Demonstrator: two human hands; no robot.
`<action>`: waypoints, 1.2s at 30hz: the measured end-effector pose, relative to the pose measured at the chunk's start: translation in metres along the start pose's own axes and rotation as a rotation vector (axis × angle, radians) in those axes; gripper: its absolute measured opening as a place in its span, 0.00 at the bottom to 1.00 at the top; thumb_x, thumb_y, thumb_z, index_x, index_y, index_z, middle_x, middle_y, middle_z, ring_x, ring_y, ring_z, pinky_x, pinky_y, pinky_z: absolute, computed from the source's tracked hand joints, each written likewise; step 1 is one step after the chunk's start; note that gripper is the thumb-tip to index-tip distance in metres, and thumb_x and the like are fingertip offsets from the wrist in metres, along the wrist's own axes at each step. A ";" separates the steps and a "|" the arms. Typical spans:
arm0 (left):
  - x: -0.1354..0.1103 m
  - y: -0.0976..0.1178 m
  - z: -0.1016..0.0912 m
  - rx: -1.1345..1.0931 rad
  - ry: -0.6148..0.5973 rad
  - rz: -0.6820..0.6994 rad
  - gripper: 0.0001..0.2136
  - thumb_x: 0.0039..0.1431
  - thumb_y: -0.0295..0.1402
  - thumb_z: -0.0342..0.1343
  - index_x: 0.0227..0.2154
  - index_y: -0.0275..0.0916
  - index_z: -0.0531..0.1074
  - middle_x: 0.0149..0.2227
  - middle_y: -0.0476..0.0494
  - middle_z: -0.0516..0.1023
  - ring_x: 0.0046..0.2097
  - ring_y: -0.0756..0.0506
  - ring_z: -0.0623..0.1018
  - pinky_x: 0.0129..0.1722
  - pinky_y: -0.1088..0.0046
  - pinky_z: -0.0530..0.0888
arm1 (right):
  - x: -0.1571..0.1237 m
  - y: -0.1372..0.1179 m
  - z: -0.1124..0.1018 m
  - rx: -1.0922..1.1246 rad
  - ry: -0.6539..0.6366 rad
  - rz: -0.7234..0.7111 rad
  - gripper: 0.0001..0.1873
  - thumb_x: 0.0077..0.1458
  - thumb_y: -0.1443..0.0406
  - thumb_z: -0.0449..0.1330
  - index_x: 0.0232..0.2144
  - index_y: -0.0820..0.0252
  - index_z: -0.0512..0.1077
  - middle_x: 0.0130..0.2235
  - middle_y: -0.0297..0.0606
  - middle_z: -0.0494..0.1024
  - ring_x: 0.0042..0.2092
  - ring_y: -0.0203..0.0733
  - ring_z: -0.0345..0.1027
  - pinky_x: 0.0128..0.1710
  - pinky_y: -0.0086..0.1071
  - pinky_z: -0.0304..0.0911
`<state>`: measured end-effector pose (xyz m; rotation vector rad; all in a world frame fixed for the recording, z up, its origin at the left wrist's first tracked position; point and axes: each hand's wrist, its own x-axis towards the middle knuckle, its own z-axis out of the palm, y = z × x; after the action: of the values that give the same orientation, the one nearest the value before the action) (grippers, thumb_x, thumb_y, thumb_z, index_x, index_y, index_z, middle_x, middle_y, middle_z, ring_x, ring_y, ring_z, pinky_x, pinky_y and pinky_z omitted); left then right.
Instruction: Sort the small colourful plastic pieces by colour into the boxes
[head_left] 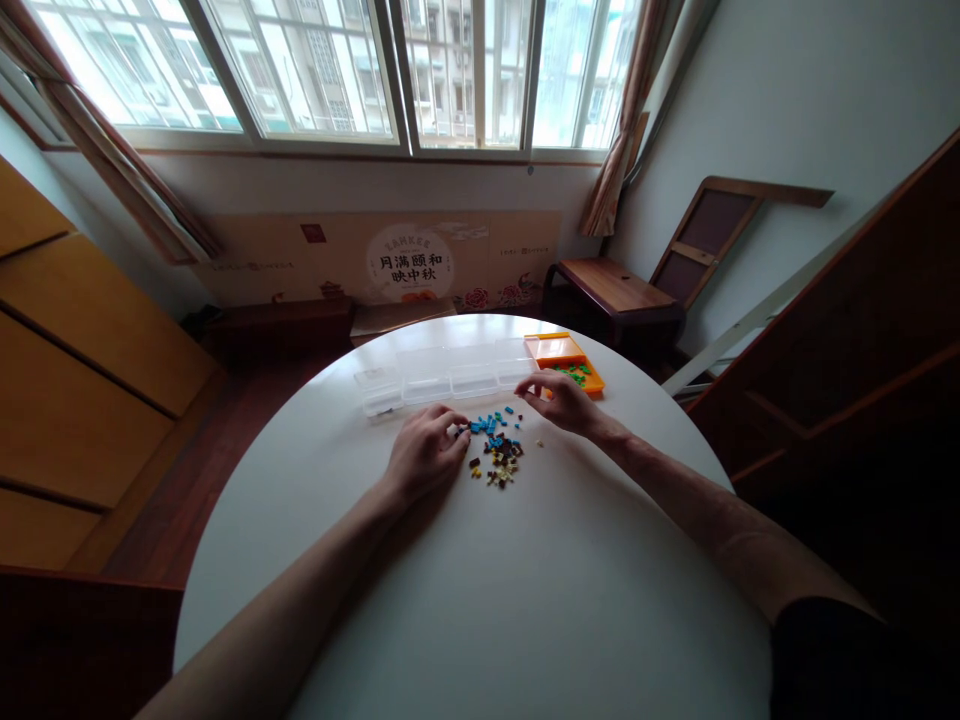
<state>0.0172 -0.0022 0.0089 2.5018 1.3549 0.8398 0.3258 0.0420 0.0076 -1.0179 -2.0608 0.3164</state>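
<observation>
A small pile of tiny coloured pieces (498, 446), blue, brown and yellow, lies on the round white table (480, 600). My left hand (426, 452) rests on the table at the pile's left edge, fingers curled and pinched at a blue piece. My right hand (559, 399) hovers to the right of the pile, near the orange tray (564, 358), with its fingertips pinched together; what they hold is too small to make out. Green pieces (577, 374) lie in the orange tray. A row of clear plastic boxes (447, 376) stands behind the pile.
A low wooden table (613, 290) and a leaning folded board (705, 240) stand at the back right. Wooden panels (82, 340) line the left side, dark wooden furniture (862, 330) the right. Windows (337, 70) run along the far wall above a printed cardboard sheet (409, 262).
</observation>
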 end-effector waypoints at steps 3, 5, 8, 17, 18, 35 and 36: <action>0.001 0.000 0.001 -0.004 -0.005 0.004 0.09 0.69 0.37 0.59 0.46 0.46 0.83 0.49 0.43 0.83 0.50 0.37 0.82 0.55 0.57 0.76 | -0.005 0.003 -0.007 -0.074 -0.040 -0.037 0.06 0.67 0.68 0.66 0.39 0.55 0.84 0.39 0.38 0.85 0.38 0.42 0.75 0.44 0.36 0.69; 0.001 0.000 0.001 -0.002 -0.009 0.003 0.09 0.69 0.38 0.59 0.46 0.46 0.83 0.48 0.43 0.83 0.50 0.37 0.81 0.55 0.57 0.75 | -0.005 0.000 -0.005 -0.089 -0.092 -0.076 0.05 0.66 0.68 0.67 0.39 0.54 0.85 0.40 0.37 0.85 0.39 0.41 0.75 0.44 0.35 0.68; 0.001 0.001 0.001 0.007 -0.010 0.000 0.10 0.70 0.39 0.58 0.46 0.46 0.83 0.48 0.43 0.83 0.50 0.37 0.81 0.55 0.56 0.75 | -0.001 -0.008 0.007 -0.123 -0.151 -0.111 0.03 0.65 0.66 0.69 0.38 0.54 0.85 0.41 0.37 0.85 0.41 0.41 0.75 0.45 0.34 0.67; 0.000 0.001 0.000 0.013 -0.004 0.009 0.10 0.70 0.39 0.58 0.46 0.45 0.82 0.48 0.42 0.83 0.49 0.38 0.81 0.55 0.56 0.75 | 0.011 -0.025 0.026 -0.296 -0.206 -0.020 0.02 0.62 0.66 0.71 0.37 0.53 0.85 0.42 0.36 0.85 0.44 0.44 0.76 0.47 0.36 0.63; 0.000 0.001 0.000 0.012 -0.004 0.011 0.10 0.70 0.39 0.58 0.46 0.45 0.82 0.48 0.42 0.83 0.49 0.37 0.81 0.55 0.56 0.75 | 0.011 -0.027 0.027 -0.319 -0.202 -0.019 0.02 0.62 0.66 0.72 0.37 0.53 0.85 0.42 0.36 0.85 0.45 0.45 0.76 0.48 0.36 0.63; -0.001 0.000 0.001 0.028 -0.001 0.008 0.09 0.69 0.38 0.59 0.46 0.46 0.82 0.49 0.43 0.83 0.50 0.37 0.82 0.56 0.57 0.75 | 0.012 -0.036 0.038 -0.622 -0.250 -0.291 0.16 0.75 0.64 0.59 0.36 0.60 0.83 0.41 0.43 0.83 0.42 0.46 0.70 0.51 0.43 0.58; -0.001 0.001 0.001 0.029 0.000 0.008 0.09 0.69 0.38 0.59 0.46 0.46 0.82 0.49 0.43 0.83 0.50 0.37 0.82 0.56 0.56 0.75 | 0.012 -0.036 0.039 -0.614 -0.248 -0.300 0.15 0.75 0.64 0.59 0.36 0.59 0.83 0.41 0.43 0.83 0.42 0.46 0.70 0.51 0.43 0.59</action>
<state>0.0177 -0.0036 0.0076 2.5303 1.3678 0.8277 0.2725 0.0327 0.0080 -1.0253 -2.5721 -0.3904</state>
